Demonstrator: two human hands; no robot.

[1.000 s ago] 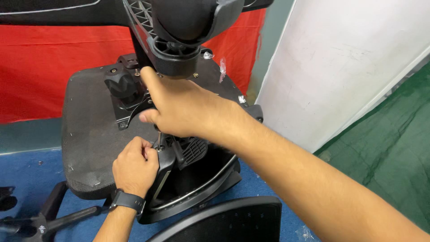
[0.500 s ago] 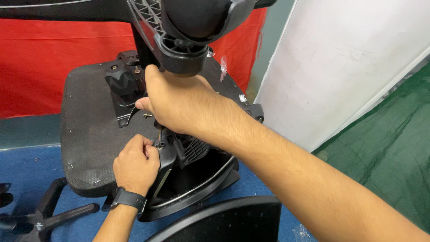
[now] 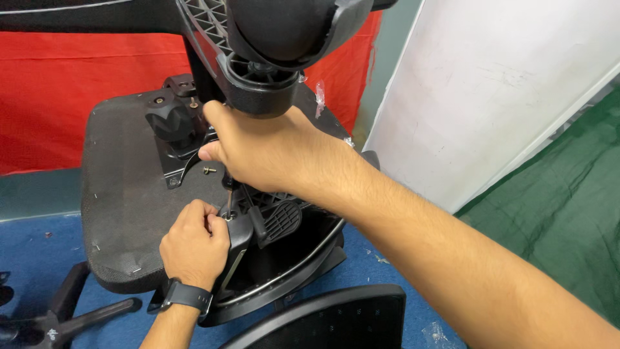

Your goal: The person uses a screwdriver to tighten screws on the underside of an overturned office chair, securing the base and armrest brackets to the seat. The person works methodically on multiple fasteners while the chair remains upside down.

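Right hand (image 3: 271, 152) fisted on slim metal tool (image 3: 228, 197) driving bracket screw; left hand (image 3: 194, 245) pinching black plastic bracket (image 3: 240, 236); loose brass-coloured screw (image 3: 208, 170) lies unfitted on upturned black fabric seat underside (image 3: 123, 213).

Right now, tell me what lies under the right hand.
Under the right hand a thin tool shaft drops to a bracket pinched by the left hand. The tool's handle is covered by the palm.

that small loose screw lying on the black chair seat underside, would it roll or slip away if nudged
The small loose screw would probably roll: it lies free on the black seat underside, which looks tilted. It seems light, so a brush from the right hand might flick it. Likely stiff metal, not fragile.
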